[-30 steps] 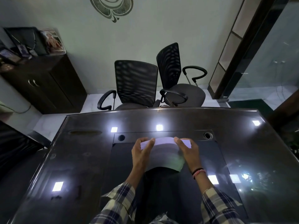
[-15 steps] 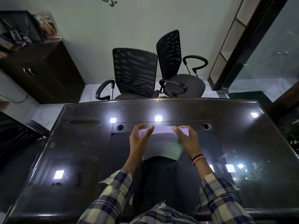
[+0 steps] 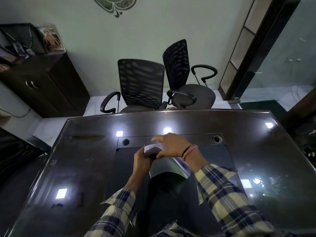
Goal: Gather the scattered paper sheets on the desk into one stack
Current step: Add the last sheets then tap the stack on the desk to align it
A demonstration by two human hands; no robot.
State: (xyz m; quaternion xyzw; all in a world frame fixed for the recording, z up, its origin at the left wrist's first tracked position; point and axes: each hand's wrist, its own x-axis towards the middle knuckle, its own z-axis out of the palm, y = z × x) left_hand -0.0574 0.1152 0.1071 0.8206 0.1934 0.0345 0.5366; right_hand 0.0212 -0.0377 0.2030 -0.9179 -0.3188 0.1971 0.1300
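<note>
Leftmost, at about nine o'clock from our hands, a dark wooden cabinet (image 3: 42, 82) stands against the wall with framed pictures (image 3: 51, 39) on top. Nearer us spreads the glossy dark desk (image 3: 82, 159), bright squares of ceiling light mirrored in its top. Our left hand (image 3: 142, 161) comes up from a plaid sleeve (image 3: 118, 206) at roughly seven o'clock and is closed around the left end of the paper stack (image 3: 152, 149), thumb on the near face and fingers wrapped behind. We hold the stack on edge, its lower part standing on or just above the desk's darker central inset; whether it actually touches the surface we cannot tell. The sheets look gathered into one bundle, the white top edge showing between our two hands. Our right hand (image 3: 172, 145) lies across the top and right side of the stack, palm down, thumb pressed to the near face and fingers spread loosely forward toward twelve o'clock, so the hands sit close together on the same bundle. A black band and a pink band (image 3: 189, 151) circle the right wrist. Beyond the desk at twelve o'clock, two black mesh chairs (image 3: 142, 82) stand side by side. Far right, at about two o'clock, a glass partition (image 3: 282, 57) in a dark frame runs along the room.
</note>
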